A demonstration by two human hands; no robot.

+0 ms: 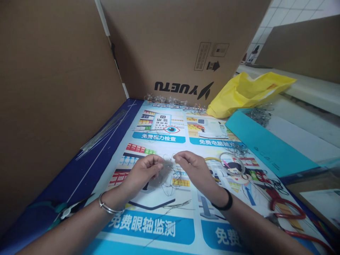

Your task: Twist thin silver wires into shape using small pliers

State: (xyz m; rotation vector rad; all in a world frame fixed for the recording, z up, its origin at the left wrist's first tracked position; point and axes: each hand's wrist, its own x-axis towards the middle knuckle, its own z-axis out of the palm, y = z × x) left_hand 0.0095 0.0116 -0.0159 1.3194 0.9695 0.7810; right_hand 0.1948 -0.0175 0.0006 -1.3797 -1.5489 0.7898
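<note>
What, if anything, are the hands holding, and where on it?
Thin bent wire, its upper part pinched in the fingertips of the left hand and right hand; exact grip points are too fine to tell.

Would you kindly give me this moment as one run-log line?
left hand: pinching fine wire | right hand: pinching fine wire | right side: yellow bag, red-handled tool | left side: teal-handled tool

Behind cardboard panel (pixel 170 46): white tiled wall (pixel 289 14) | right of panel: pale ledge (pixel 305 88) | left of panel: brown board (pixel 50 71) | upper-right of panel: bright light
</note>
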